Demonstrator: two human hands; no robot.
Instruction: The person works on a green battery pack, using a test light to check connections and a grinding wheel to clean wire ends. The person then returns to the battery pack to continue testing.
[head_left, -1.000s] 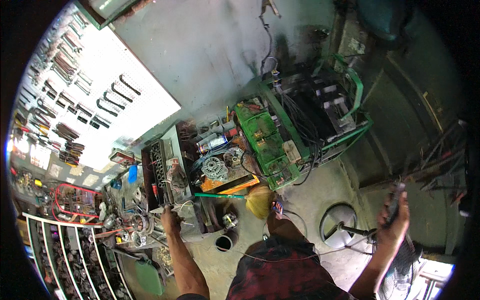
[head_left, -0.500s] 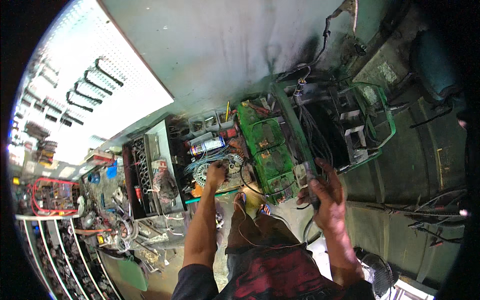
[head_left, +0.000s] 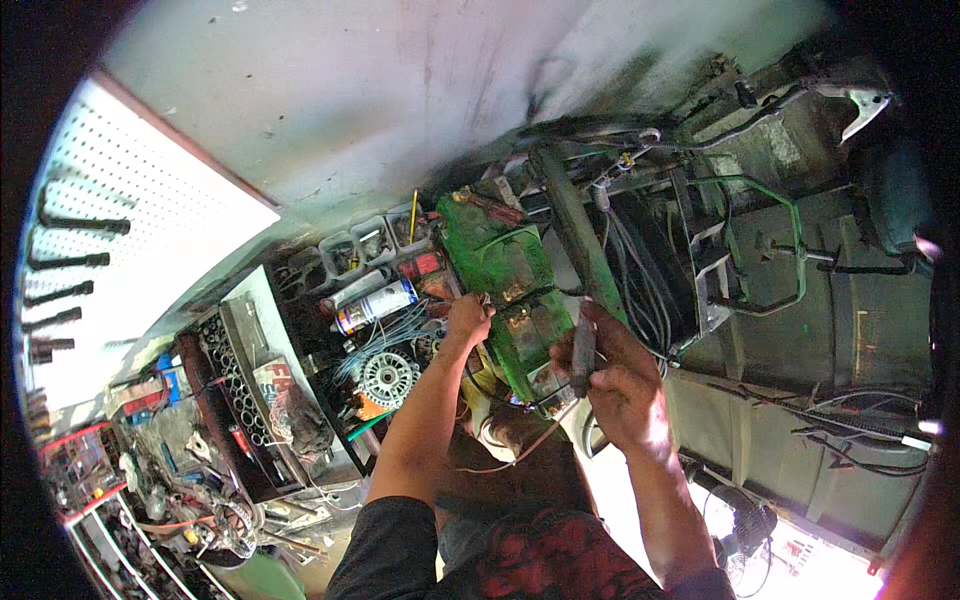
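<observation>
My right hand (head_left: 628, 392) is closed around a dark grey rod-shaped tool (head_left: 582, 352), held upright over the right edge of a green box-like case (head_left: 522, 262) with panelled sections on top. What kind of tool it is does not show clearly. At the left edge of that case, my left hand (head_left: 468, 322) is closed with fingers pinched together. A small metallic glint shows at its fingertips, too small to name. Left of this hand lie a round, slotted silver metal part (head_left: 388, 379), a bundle of thin blue wires (head_left: 385, 335) and a spray can (head_left: 376, 305).
Grey bins (head_left: 372, 240) of small parts line the wall. To the left, an open tray holds sockets and rings (head_left: 240, 385). On the right stands a green tubular frame (head_left: 795, 250) with black cables (head_left: 640, 270). A thin brown cord (head_left: 530, 448) hangs before me.
My left hand has gone from above the slotted metal part to the green case's left edge. My right hand has shifted slightly left with the tool, and the whole view has turned.
</observation>
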